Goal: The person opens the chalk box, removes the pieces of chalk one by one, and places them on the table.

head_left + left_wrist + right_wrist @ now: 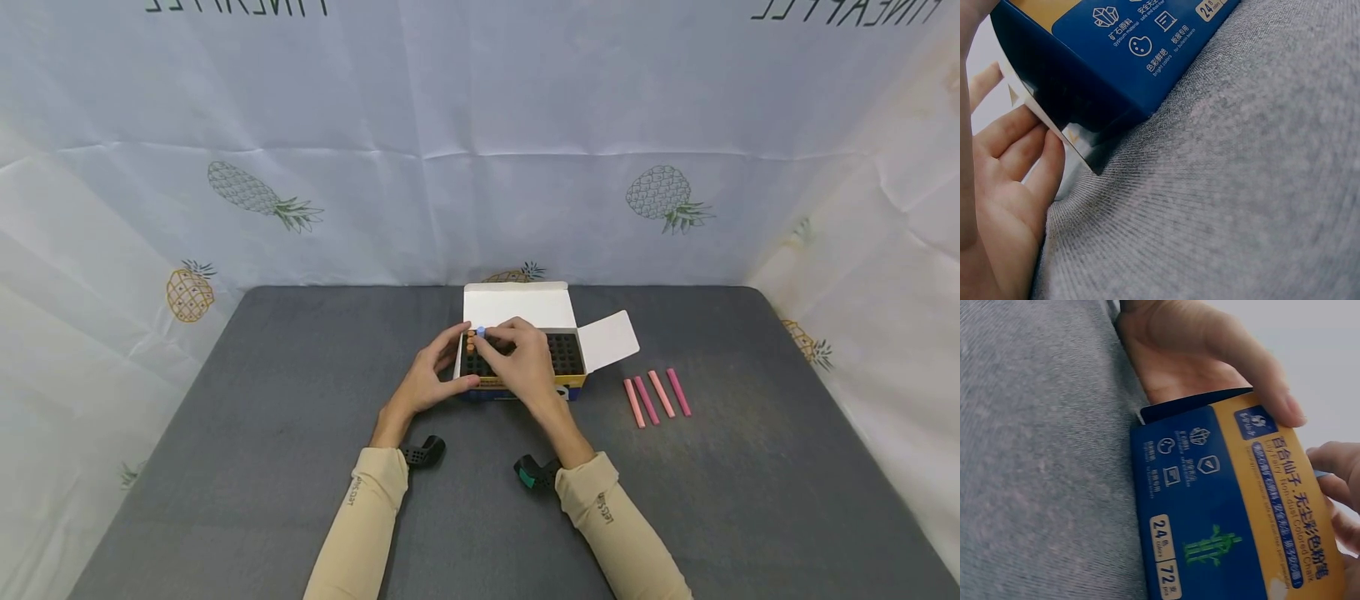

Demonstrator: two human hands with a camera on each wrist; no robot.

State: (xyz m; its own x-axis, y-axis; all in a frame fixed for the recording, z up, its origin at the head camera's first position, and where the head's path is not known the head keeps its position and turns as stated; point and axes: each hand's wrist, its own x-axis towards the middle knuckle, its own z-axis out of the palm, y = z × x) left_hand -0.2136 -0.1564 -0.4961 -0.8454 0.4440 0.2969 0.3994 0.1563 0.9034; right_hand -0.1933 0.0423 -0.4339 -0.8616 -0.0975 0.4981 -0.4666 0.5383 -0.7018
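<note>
A grey felt-like table top (pixel 300 467) fills the lower part of the head view, walled on three sides by pale sheeting (pixel 480 167) printed with pineapples. Near the middle of the table stands an open chalk box (pixel 525 387), blue and yellow outside, its white lid (pixel 517 306) folded back and a white side flap (pixel 609 340) swung out to the right. Inside is a dark grid of slots, a few at the left end showing orange chalk ends. Well apart to the right of the box, four pink chalk sticks (pixel 657 396) lie side by side on the cloth.

The box sits right between the two hands. The left hand (pixel 432 373) cups the left end of the box, thumb along the front edge and fingers (pixel 1019 153) lying against the end flap, as the left wrist view shows. The right hand (pixel 525 360) reaches over the open top, its fingertips pinching a blue chalk stick (pixel 481 332) at the left part of the grid; only the stick's end shows, so I cannot tell how far it sits in a slot. The right wrist view shows the box front with its printed label, the left thumb pressed on its upper edge
</note>
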